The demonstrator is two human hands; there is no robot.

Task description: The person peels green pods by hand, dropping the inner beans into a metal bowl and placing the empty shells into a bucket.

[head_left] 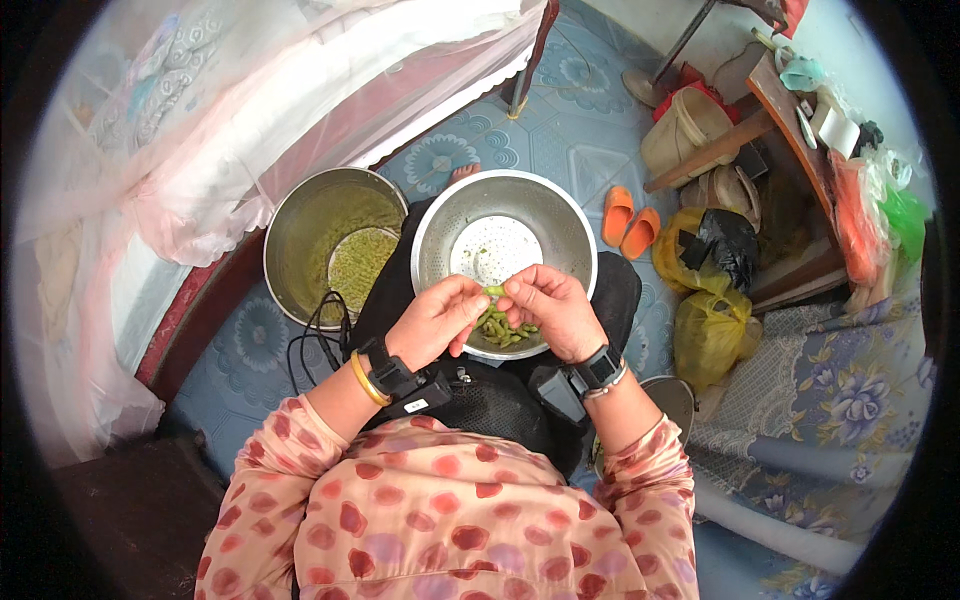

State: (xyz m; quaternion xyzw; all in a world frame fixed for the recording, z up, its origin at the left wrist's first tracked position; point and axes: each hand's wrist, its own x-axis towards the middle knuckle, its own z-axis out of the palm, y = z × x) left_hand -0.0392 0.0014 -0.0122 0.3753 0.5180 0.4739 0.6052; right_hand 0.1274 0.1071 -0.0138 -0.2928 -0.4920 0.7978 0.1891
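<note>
Between my fingertips is a green bean pod point(494, 291), held at both ends over a steel colander point(432, 240) on my lap. My left hand point(440, 315) pinches its left end, and my right hand point(553, 308) grips the right end. Below my hands, a small heap of green pods point(500, 330) lies at the colander's near side. The holed bottom beyond them shows a few green bits. A deep metal pot point(300, 245) stands to the left on the floor, with shelled green beans point(365, 262) in its bottom.
A bed with pink netting point(200, 190) runs along the left. Black cables point(325, 335) hang beside the pot. Orange slippers point(630, 222), a yellow bag point(708, 335) and a black bag point(727, 247) lie to the right, near a wooden table point(790, 130). A flowered cloth point(850, 400) covers the lower right.
</note>
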